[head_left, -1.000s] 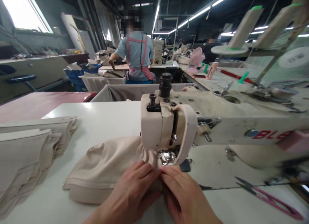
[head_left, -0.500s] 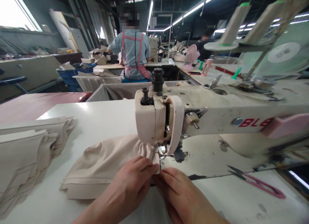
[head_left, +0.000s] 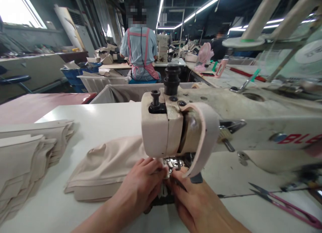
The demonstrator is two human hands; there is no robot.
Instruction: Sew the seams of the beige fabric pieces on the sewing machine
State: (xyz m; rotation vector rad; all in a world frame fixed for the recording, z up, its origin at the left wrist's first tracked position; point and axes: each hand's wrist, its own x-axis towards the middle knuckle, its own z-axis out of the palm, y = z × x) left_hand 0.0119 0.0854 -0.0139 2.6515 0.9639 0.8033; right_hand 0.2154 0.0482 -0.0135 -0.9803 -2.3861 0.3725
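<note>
A beige fabric piece (head_left: 108,166) lies on the white table, its right end gathered under the sewing machine head (head_left: 156,132). My left hand (head_left: 148,179) is closed on that gathered end, just left of the presser foot (head_left: 173,163). Close on the other side, my right hand (head_left: 193,196) has its fingers curled in against the cloth edge, partly behind the curved pale guard (head_left: 207,135). Both sets of fingertips nearly meet in front of the foot. The needle and the exact grip of the right fingertips are hidden.
Stacked beige fabric pieces (head_left: 22,162) lie at the left. Pink-handled thread snips (head_left: 289,204) rest at the right. Thread cones (head_left: 261,16) and a fan (head_left: 307,55) stand behind the machine. A person in a pink apron (head_left: 139,48) sits ahead, back turned.
My head view has come nearer the machine, which looks larger. Both hands have moved up closer to the presser foot, the right one now reaching beside it. The fabric's gathered end is more covered.
</note>
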